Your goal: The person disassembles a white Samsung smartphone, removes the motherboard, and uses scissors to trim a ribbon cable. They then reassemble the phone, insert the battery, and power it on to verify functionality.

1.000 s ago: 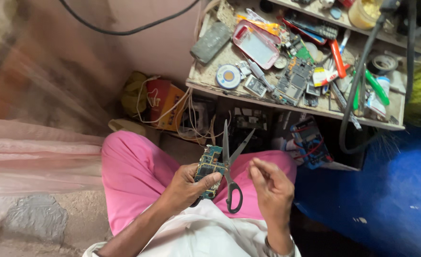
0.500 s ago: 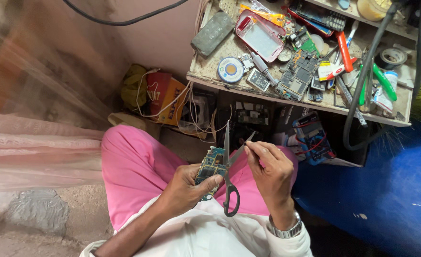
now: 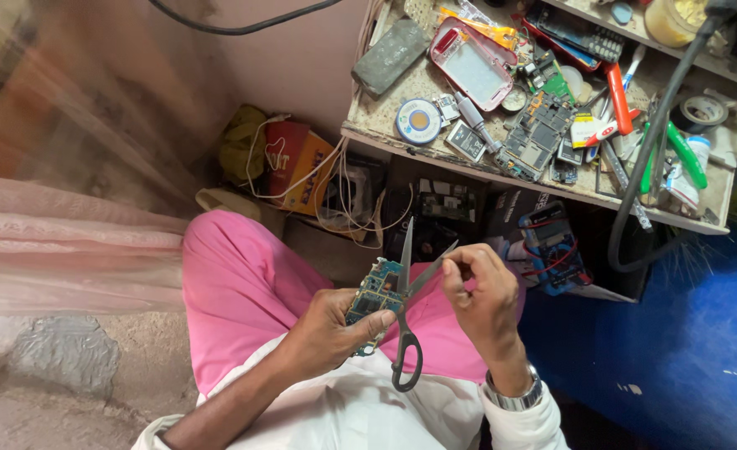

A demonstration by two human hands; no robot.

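My left hand [image 3: 327, 332] holds a small green-blue circuit board [image 3: 374, 293] together with a pair of black-handled scissors [image 3: 406, 317], blades spread and pointing up, over my lap in pink trousers [image 3: 243, 292]. My right hand [image 3: 481, 302] is raised beside them, fingertips pinched at the tip of the right scissor blade; whether something tiny is between the fingers I cannot tell. A metal watch [image 3: 514, 396] is on my right wrist.
A cluttered workbench [image 3: 385, 125] ahead holds a pink phone shell [image 3: 472, 67], a round solder tin [image 3: 419, 122], circuit boards, pens and tools. Below it sit a multimeter with red leads [image 3: 552, 242], tangled wires and an orange box [image 3: 302, 167]. A black cable [image 3: 643, 158] hangs right.
My right hand has moved up and closer, so its fingertips now meet the scissor blade tip. My left hand keeps the board and scissors in about the same place.
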